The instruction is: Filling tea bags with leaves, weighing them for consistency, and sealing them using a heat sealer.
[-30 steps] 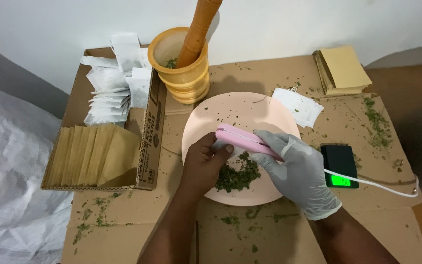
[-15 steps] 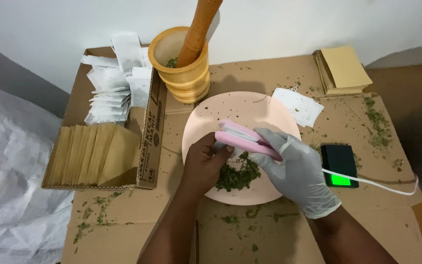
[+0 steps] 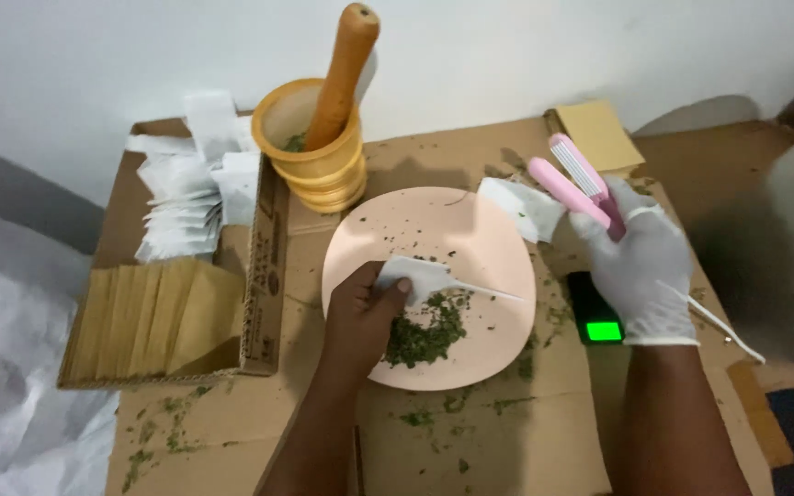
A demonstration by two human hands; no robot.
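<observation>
Sachet [image 3: 418, 276], small, white and flat, sits pinched between the thumb and fingers of my bare left hand [image 3: 363, 312], held level over the pink plate [image 3: 470, 230] so that anything shed from it would land on the plate and not on the cardboard sheet [image 3: 526, 441]; just below my fingers lies the heap of crushed green leaf [image 3: 425, 335]. A thin white string [image 3: 489, 291] trails from the sachet toward my other hand. My gloved right hand [image 3: 640, 271] is up and away to the far side of the plate, fingers wrapped round the hinge end of the pink clamp sealer [image 3: 576, 179], whose two arms stand apart with nothing between them; its white cord [image 3: 714, 323] runs off past my wrist. A second white sachet [image 3: 521, 204] rests just under the sealer's tips, and the small black scale [image 3: 596, 310] with its green lit display is beneath my right palm, partly covered. Beyond my left hand stand the wooden mortar [image 3: 314, 152] and pestle [image 3: 340, 64] and the cardboard box [image 3: 264, 276] of sachets and tan envelopes. Whether the sachet's edge is closed I cannot make out, and a pale blur cuts off the far right.
</observation>
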